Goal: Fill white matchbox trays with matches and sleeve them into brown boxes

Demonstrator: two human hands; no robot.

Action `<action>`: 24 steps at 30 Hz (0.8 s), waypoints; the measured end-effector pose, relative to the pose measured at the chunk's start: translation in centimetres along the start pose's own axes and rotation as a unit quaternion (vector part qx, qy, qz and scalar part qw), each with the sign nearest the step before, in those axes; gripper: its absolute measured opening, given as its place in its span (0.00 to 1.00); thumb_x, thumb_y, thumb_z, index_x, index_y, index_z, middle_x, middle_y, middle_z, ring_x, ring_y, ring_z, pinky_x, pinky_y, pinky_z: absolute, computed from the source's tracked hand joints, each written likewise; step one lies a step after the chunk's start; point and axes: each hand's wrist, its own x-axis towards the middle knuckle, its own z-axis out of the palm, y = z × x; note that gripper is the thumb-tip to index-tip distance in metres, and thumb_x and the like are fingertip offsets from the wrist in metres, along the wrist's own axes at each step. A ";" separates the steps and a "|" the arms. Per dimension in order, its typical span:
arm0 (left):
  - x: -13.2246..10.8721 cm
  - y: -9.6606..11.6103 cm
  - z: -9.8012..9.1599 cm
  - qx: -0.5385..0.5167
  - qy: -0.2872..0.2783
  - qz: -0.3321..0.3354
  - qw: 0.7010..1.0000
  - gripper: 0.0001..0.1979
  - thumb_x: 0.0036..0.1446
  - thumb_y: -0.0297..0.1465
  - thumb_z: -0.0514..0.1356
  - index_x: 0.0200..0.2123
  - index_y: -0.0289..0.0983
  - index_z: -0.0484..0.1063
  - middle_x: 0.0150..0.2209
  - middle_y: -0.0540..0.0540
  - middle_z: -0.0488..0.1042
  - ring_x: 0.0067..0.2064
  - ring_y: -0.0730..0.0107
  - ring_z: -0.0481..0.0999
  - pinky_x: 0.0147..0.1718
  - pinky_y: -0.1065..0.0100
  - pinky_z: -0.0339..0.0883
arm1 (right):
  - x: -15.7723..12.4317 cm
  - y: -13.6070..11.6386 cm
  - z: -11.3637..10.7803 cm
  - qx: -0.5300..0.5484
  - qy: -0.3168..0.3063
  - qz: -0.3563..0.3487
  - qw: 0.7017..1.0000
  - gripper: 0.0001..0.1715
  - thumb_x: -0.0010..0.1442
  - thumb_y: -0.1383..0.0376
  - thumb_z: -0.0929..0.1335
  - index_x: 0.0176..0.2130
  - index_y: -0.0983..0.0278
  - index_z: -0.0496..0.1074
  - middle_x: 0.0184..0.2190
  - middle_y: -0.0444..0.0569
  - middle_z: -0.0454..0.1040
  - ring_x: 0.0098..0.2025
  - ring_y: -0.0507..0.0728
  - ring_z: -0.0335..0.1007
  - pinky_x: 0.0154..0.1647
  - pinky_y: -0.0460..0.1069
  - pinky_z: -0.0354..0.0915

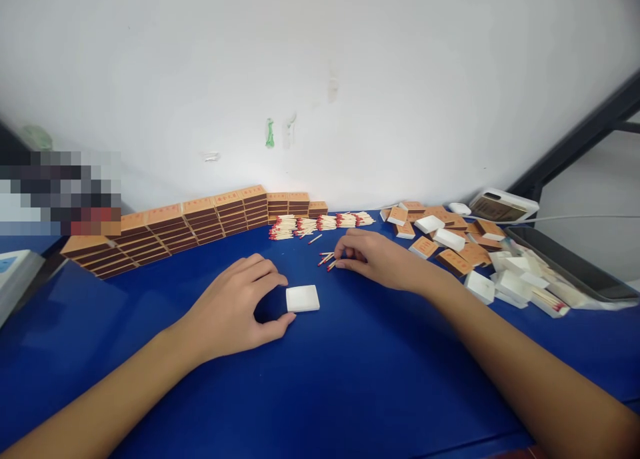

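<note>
My left hand (245,305) curves around the left end of a small white matchbox tray (303,299) lying on the blue tabletop. Thumb and fingertips sit at its two near corners, seemingly gripping it lightly. Farther back and to the right, my right hand (367,259) has thumb and fingers pinched at the ends of a few red-tipped matches (327,260), whose heads point left. Whether all of these are held or some lie on the table, I cannot tell. One loose match (315,238) lies behind them. Bundled piles of matches (320,223) line the wall.
Stacked orange matchboxes (200,222) form a long row at the back left. Scattered box sleeves (456,261) and white trays (515,284) lie at right, beside a dark phone-like slab (575,262) and a white cable (565,217). A white wall (320,79) bounds the back.
</note>
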 end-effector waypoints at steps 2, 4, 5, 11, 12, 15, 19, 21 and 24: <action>0.0 0.0 -0.1 0.002 -0.003 -0.004 1.000 0.16 0.63 0.41 0.66 0.48 0.36 0.78 0.44 0.42 0.79 0.47 0.54 0.76 0.47 0.52 0.72 | 0.0 -0.1 -0.1 0.002 -0.009 0.009 1.000 0.05 0.71 0.64 0.69 0.42 0.62 0.75 0.40 0.50 0.75 0.37 0.55 0.69 0.38 0.50 0.62; 0.0 0.0 -0.2 0.003 -0.007 -0.004 1.000 0.15 0.63 0.41 0.66 0.47 0.37 0.78 0.43 0.42 0.78 0.45 0.55 0.75 0.45 0.52 0.71 | 0.1 -0.2 -0.2 0.005 -0.015 0.014 1.000 0.05 0.71 0.66 0.68 0.41 0.62 0.74 0.39 0.49 0.75 0.37 0.55 0.69 0.38 0.50 0.61; 0.0 0.0 -0.2 0.003 -0.009 -0.004 1.000 0.15 0.63 0.41 0.66 0.46 0.36 0.78 0.42 0.42 0.78 0.45 0.55 0.75 0.45 0.52 0.71 | 0.1 -0.3 -0.2 0.006 -0.016 0.014 1.000 0.05 0.71 0.67 0.67 0.40 0.62 0.74 0.38 0.49 0.75 0.37 0.55 0.69 0.38 0.50 0.61; 0.1 0.0 -0.3 -0.001 -0.016 -0.005 1.000 0.14 0.63 0.41 0.66 0.46 0.36 0.78 0.41 0.43 0.77 0.44 0.57 0.74 0.44 0.53 0.71 | -0.1 -0.2 -0.6 0.008 -0.023 0.015 1.000 0.05 0.71 0.66 0.67 0.42 0.62 0.75 0.40 0.50 0.76 0.38 0.56 0.70 0.38 0.50 0.62; 0.1 -0.1 -0.3 -0.001 -0.017 -0.007 1.000 0.14 0.63 0.41 0.66 0.45 0.36 0.78 0.41 0.43 0.77 0.44 0.57 0.74 0.43 0.53 0.70 | -0.1 -0.1 -0.8 0.002 -0.021 0.020 1.000 0.06 0.71 0.65 0.67 0.42 0.63 0.75 0.40 0.51 0.77 0.38 0.57 0.70 0.38 0.51 0.62; 0.1 -0.1 -0.3 0.000 -0.021 -0.009 1.000 0.14 0.63 0.41 0.65 0.44 0.37 0.78 0.40 0.44 0.77 0.43 0.57 0.74 0.42 0.54 0.70 | -0.2 0.2 -1.2 -0.018 -0.023 0.042 0.999 0.06 0.70 0.67 0.67 0.41 0.63 0.75 0.38 0.51 0.77 0.38 0.57 0.70 0.39 0.51 0.62; 0.1 0.0 -0.3 0.002 -0.021 -0.006 1.000 0.13 0.64 0.41 0.65 0.43 0.37 0.78 0.40 0.44 0.77 0.42 0.58 0.73 0.42 0.54 0.70 | -0.2 0.2 -1.3 -0.022 -0.035 0.059 0.997 0.07 0.69 0.69 0.66 0.40 0.62 0.75 0.38 0.50 0.77 0.38 0.57 0.70 0.39 0.51 0.63; 0.0 0.0 -0.3 0.000 -0.020 -0.003 1.000 0.13 0.63 0.40 0.65 0.43 0.37 0.77 0.40 0.44 0.76 0.42 0.58 0.73 0.42 0.54 0.70 | -0.2 0.2 -1.0 -0.023 -0.034 0.053 0.998 0.07 0.69 0.68 0.66 0.40 0.63 0.74 0.39 0.51 0.77 0.39 0.57 0.70 0.40 0.51 0.63; 0.0 -0.1 -0.2 -0.002 -0.020 0.001 1.000 0.12 0.63 0.39 0.66 0.43 0.37 0.77 0.40 0.44 0.76 0.42 0.58 0.74 0.42 0.55 0.69 | -0.1 0.4 -0.5 -0.023 -0.031 0.036 0.999 0.08 0.71 0.66 0.65 0.41 0.63 0.73 0.39 0.51 0.76 0.38 0.57 0.69 0.40 0.51 0.63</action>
